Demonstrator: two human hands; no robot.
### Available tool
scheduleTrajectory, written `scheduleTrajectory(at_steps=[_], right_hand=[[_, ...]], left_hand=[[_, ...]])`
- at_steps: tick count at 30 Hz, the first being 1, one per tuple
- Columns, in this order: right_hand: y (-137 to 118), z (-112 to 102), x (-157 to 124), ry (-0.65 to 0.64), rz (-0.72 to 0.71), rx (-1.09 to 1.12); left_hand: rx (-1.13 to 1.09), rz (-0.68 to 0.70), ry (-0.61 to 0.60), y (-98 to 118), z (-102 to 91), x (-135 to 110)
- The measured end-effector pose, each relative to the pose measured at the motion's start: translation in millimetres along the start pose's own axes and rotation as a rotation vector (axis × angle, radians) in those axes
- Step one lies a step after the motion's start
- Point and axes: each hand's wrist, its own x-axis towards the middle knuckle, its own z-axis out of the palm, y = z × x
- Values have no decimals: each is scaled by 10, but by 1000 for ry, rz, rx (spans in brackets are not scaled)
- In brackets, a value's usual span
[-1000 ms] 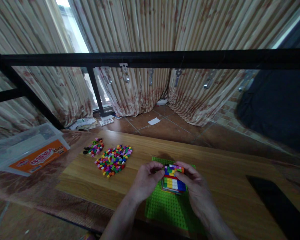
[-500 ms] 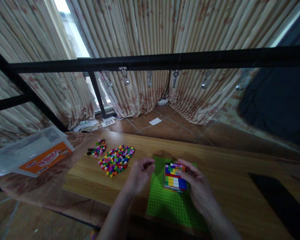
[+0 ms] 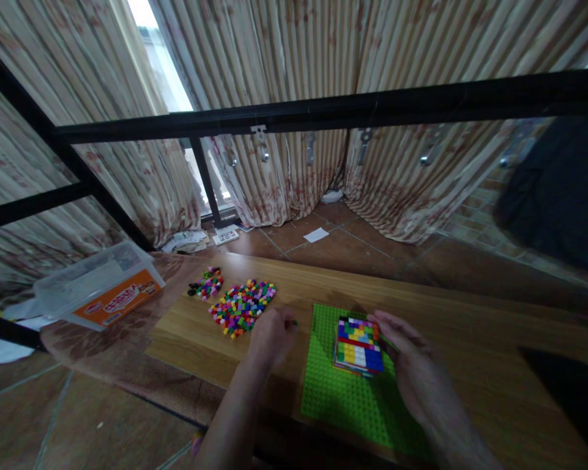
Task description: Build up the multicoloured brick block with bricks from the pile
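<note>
A multicoloured block of toy bricks (image 3: 357,346) stands on a green studded baseplate (image 3: 328,391). To its right is my right hand (image 3: 414,365), fingers stretched out and thumb apart, with the fingertips close to the block's far right corner. I cannot tell whether they touch it. My left hand (image 3: 273,336) is closed in a pinch left of the baseplate, above the wooden table. At its fingertips a small dark green brick (image 3: 294,322) shows. A pile of loose coloured bricks (image 3: 240,303) lies just beyond the left hand.
A smaller brick pile (image 3: 207,283) lies farther left on the wooden table (image 3: 186,346). A clear plastic box (image 3: 102,287) with an orange label stands past the table's left end. Toward the right lies a flat black object (image 3: 563,385). A black rail (image 3: 313,114) crosses before the curtains.
My left hand has drawn away from the brick block toward the loose pile. My right hand has loosened and moved slightly off the block's right side. The whole view has shifted.
</note>
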Motion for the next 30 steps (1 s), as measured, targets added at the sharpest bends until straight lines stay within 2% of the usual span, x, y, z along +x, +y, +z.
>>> scheduleTrajectory(at_steps=[7,12,15,19,23,26,30], right_hand=[[-7,-18,3,12,4,-1],[10,-32,14,6,-10,-13],[27,-50,18,29,-81,-49],[28,-77,-20,112,-265,-245],[20,-66,-85,126,-412,-405],[11,-25,-128,75,-541,-481],[2,14,-170,-87,-741,-585]], left_hand=[[240,27,63,83,80,-39],[246,43,87,102,133,-54],[164,48,82,107,153,-35],[-159,132,87,151,150,-6],[-721,180,33,252,136,-19],[-1028,212,-72,341,110,-81],[-1203,272,-226,422,66,-180]])
